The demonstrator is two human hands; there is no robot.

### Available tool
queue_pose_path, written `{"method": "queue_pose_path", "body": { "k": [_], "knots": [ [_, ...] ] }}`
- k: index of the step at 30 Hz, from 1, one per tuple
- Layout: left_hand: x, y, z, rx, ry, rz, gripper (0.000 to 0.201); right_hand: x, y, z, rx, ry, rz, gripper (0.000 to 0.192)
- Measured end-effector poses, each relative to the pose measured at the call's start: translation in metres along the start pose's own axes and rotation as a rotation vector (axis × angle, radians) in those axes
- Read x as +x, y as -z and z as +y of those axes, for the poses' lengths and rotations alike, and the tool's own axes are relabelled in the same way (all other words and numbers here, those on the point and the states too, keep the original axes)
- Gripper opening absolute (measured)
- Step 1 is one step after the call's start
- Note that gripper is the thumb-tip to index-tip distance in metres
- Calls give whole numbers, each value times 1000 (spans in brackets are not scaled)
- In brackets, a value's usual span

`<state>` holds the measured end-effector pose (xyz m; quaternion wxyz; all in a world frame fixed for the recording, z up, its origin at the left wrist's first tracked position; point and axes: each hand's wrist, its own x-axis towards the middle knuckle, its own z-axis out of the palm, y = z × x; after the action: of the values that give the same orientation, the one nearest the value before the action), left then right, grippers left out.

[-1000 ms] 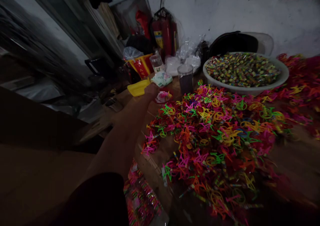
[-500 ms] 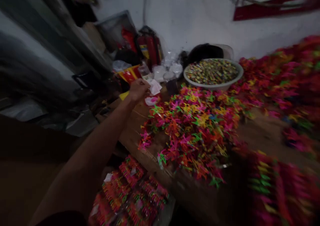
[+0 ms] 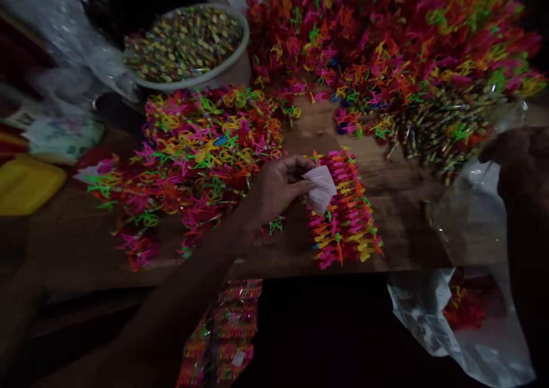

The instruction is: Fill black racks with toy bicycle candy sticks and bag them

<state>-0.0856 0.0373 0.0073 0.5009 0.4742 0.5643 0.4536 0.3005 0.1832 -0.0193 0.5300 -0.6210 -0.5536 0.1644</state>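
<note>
My left hand (image 3: pixel 281 188) pinches a small printed paper slip (image 3: pixel 321 189) between thumb and fingers. The slip is over the upper left of a stack of neat rows of colorful plastic pieces (image 3: pixel 347 216) on the wooden table. At the right edge, my right hand (image 3: pixel 521 159) is dark, its fingers closed on a clear plastic bag (image 3: pixel 472 205) that spreads below it on the table. Beside the bag lies a heap of small shiny wrapped sticks (image 3: pixel 437 125). Left of my left hand is a loose pile of colorful plastic pieces (image 3: pixel 206 154).
A white basin (image 3: pixel 244 51) full of small wrapped pieces stands at the back left. Behind spreads a large colorful heap (image 3: pixel 386 39). A yellow object (image 3: pixel 30 185) lies far left. Below the table edge are packed bags (image 3: pixel 234 331) and a white plastic bag (image 3: pixel 433 319).
The view has swung right and down. My left hand, with the paper slip, has come from the table's far left to above the neat rows. My right hand has come into view.
</note>
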Motion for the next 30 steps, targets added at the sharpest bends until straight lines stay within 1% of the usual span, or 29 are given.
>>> {"method": "queue_pose_path", "body": {
  "k": [1,2,5,7,11,13,16,18,20,23,24,26,27,28,30],
  "knots": [
    [3,-9,-3,55,-4,-4,26,1,2,6,23,55,-64,49],
    [4,-17,-5,101,-10,2,23,1,3,12,38,91,-94,47],
    [6,-35,-7,152,-3,28,17,-4,5,22,63,71,-83,40],
    [6,-41,-5,192,21,41,15,-7,4,27,80,49,-80,36],
    [7,-39,3,335,21,64,21,-10,-2,42,139,95,-113,26],
    [8,-38,6,368,27,43,23,-9,-4,49,177,98,-121,20],
    [10,-39,9,418,27,32,18,-9,-6,57,174,80,-114,16],
    [13,-41,10,485,-3,66,13,-8,-6,59,180,80,-129,15],
    [16,-43,10,590,-40,80,12,-8,-7,58,204,75,-132,15],
    [20,-44,12,707,-61,8,28,-6,-10,55,220,48,-116,15],
    [22,-44,13,719,-61,-23,29,-5,-11,55,209,43,-116,16],
    [23,-45,15,709,-60,-64,23,-3,-14,57,180,47,-123,20],
    [24,-45,15,695,-62,-70,19,-2,-15,59,161,46,-119,22],
    [25,-45,16,685,-68,-67,20,-2,-17,62,140,36,-108,24],
    [25,-46,13,683,-107,-38,27,-2,-22,68,97,-11,-81,26]
  ]
}}
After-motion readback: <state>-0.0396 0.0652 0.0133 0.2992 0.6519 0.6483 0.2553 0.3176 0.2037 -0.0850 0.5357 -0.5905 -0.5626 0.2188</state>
